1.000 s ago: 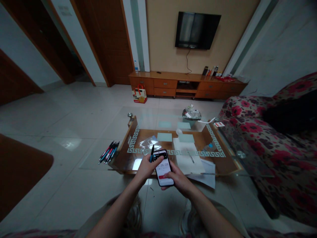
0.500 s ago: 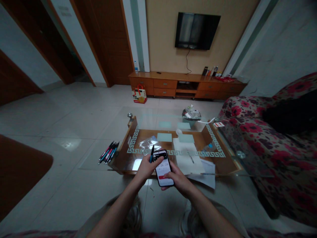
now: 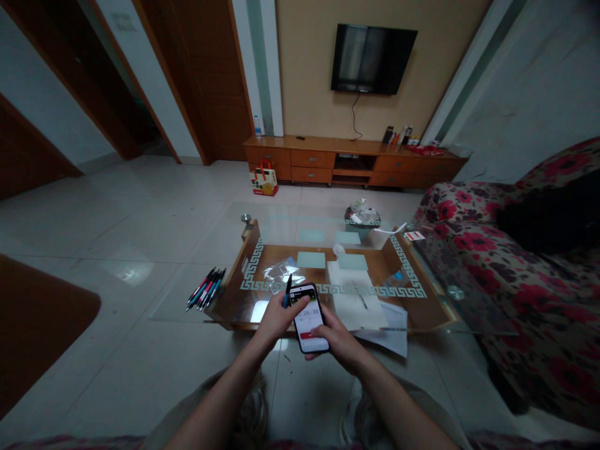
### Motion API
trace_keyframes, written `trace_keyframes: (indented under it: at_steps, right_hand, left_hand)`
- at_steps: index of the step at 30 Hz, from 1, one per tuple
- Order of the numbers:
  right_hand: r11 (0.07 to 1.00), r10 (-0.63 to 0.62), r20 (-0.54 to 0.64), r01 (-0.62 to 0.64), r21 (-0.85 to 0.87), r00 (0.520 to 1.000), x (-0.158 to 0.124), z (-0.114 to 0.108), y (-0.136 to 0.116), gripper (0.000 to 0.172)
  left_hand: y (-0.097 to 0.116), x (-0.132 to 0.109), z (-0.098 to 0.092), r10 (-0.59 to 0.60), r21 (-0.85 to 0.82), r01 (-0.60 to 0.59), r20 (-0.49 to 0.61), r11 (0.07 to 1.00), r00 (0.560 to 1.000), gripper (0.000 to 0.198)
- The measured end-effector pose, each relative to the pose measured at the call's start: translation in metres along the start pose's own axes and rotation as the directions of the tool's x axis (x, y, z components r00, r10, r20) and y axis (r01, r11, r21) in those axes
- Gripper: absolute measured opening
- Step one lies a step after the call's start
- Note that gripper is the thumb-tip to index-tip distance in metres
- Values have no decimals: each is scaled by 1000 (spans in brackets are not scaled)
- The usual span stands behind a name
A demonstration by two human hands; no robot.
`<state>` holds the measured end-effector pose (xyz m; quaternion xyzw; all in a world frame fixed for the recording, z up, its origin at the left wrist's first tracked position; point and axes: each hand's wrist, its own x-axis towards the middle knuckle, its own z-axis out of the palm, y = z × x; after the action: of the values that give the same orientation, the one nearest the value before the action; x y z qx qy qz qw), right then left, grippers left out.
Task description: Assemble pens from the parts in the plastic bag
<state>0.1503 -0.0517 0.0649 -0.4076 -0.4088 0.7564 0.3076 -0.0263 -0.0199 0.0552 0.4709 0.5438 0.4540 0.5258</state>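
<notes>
- Phone (image 3: 311,320): one, screen up and lit, held in the air at the 6 o'clock side of the bench (image 3: 412,292).
- Right hand (image 3: 336,334): curled firmly round the phone from its 4 o'clock side, fingers behind, thumb over the screen by the red button (image 3: 305,335); whether it presses, cannot tell.
- Left hand (image 3: 280,315): mostly closed, holding a pen (image 3: 287,292) that points to about 12 o'clock; thumb laid across the upper screen, fingers largely hidden.
- Pens (image 3: 206,289): a loose sheaf, between 9 and 10 o'clock of the phone, on the bench.
- Paper (image 3: 344,306): white, at 2 o'clock of the phone; over or under the glass, cannot tell.
- Handling, advised: right hand bears the phone's weight; right thumb best kept light beside the red button, against a stray tap.
- Handling, advised: left thumb better lifted off the digits it partly covers; pen best pinched clear of the screen, lest it scratch or slip.
- Change against half a second earlier: the last digits appear to read 30, formerly 29; grips, pen and sheaf look unmoved.
</notes>
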Motion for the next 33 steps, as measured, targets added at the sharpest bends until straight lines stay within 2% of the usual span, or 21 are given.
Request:
trace_keyframes:
  at_steps: [7,33]
  right_hand:
    - [1000,19,-9,-19,-5,1000,1,1,1,69]
    - [1000,7,-4,-7,6,1000,2,-1,4,65]
  left_hand:
    - [2,0,0,-11,14,11,1,1000,1000,45]
    - [2,-2,-1,-18,20,18,9,1000,1000,47]
